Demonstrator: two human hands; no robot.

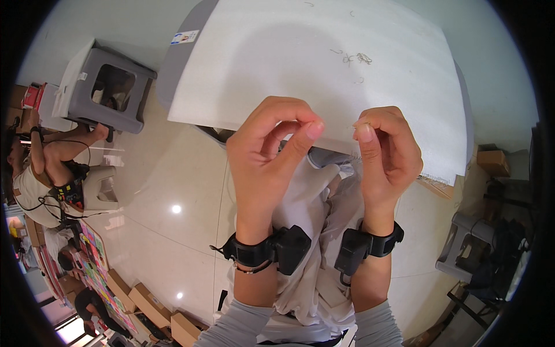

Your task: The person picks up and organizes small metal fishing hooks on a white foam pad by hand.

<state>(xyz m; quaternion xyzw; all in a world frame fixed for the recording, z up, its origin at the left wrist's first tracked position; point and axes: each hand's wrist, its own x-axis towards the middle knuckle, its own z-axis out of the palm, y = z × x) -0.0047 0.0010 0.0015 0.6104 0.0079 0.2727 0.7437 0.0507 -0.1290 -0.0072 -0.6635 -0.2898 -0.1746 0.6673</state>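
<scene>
My left hand (269, 153) is closed, thumb and index tips pinched together; anything between them is too small to make out. To its right, my right hand (387, 150) pinches a tiny thin piece, too small to name, between thumb and forefinger. Both are held near the front edge of a white sheet (219, 92) on a grey table (176, 63). Small wire-like bits (363, 58) lie scattered and clumped on the sheet, and more fine pieces (433, 178) fringe its front right edge. Below are my legs in light trousers (306, 202).
A grey stool (134, 87) stands left, with a seated person (34, 185) beside it. Others sit at lower left near a colourful mat (95, 243) and cardboard boxes (150, 301). Another grey stool (454, 243) and a box (491, 162) are at right.
</scene>
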